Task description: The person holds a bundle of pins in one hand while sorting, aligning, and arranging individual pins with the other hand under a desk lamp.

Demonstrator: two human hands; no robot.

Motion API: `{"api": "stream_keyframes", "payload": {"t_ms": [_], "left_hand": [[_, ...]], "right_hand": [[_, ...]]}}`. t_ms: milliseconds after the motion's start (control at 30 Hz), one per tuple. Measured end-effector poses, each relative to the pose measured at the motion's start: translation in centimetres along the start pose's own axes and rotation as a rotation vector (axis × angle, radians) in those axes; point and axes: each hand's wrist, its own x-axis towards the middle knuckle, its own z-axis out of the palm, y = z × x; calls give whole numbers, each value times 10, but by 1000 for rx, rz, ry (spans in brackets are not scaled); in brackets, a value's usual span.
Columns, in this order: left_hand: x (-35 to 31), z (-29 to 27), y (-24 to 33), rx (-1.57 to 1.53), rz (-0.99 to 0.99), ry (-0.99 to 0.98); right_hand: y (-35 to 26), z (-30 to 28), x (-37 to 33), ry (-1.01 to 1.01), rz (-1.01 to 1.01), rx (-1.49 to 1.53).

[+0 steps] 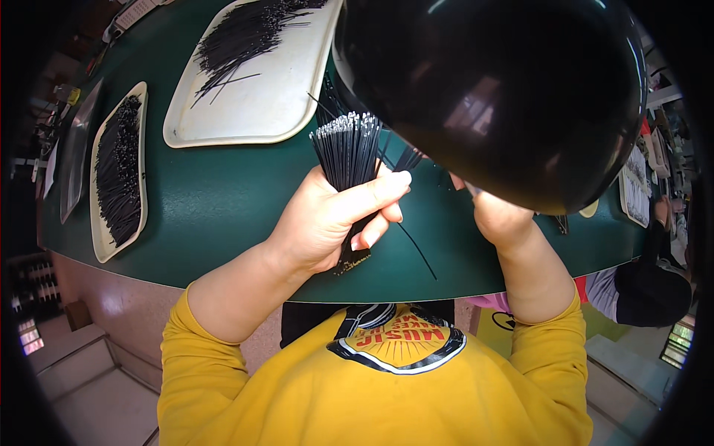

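Observation:
My left hand (335, 215) is wrapped round a thick bundle of thin black wires (348, 149). Their silvery tips point up and away, and brassy ends show below the fist. One loose wire (418, 253) sticks out of the bundle toward the lower right. A smaller group of wires (407, 158) slants beside my left thumb, partly covered by a large glossy black dome (506, 97). My right hand (500, 217) is under the lower rim of that dome. Most of its fingers are hidden, so what they hold cannot be seen.
A cream tray (242, 132) with a heap of black wires stands at the far left on the green table (216, 201). A narrower tray (106, 249) full of wires lies farther left. Another tray (634, 197) is at the right edge, near a person in dark clothing (651, 290).

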Motion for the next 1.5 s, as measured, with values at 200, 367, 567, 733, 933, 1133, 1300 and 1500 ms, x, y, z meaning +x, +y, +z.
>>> {"api": "stream_keyframes", "payload": {"t_ms": [200,367,567,733,933,1133,1300,1500], "left_hand": [[-1,-3,2,7,-3,16],[-2,-2,3,-29,-24,-48],[-4,-3,2,-91,-76,-120],[-3,-9,-1,-264,-213,-279],[-2,-3,-3,-54,-14,-144],[-3,-3,2,-25,-16,-116],[-3,-4,1,-34,-24,-117],[-1,-6,-1,-69,-15,-143]], "right_hand": [[5,-1,-4,-56,-27,-116],[9,-4,-2,-91,383,452],[-2,-4,8,-63,483,746],[-9,9,9,-194,457,611],[-3,12,5,-81,292,521],[-6,5,6,-11,478,595],[1,9,2,-19,401,597],[8,5,-3,47,459,819]]}}
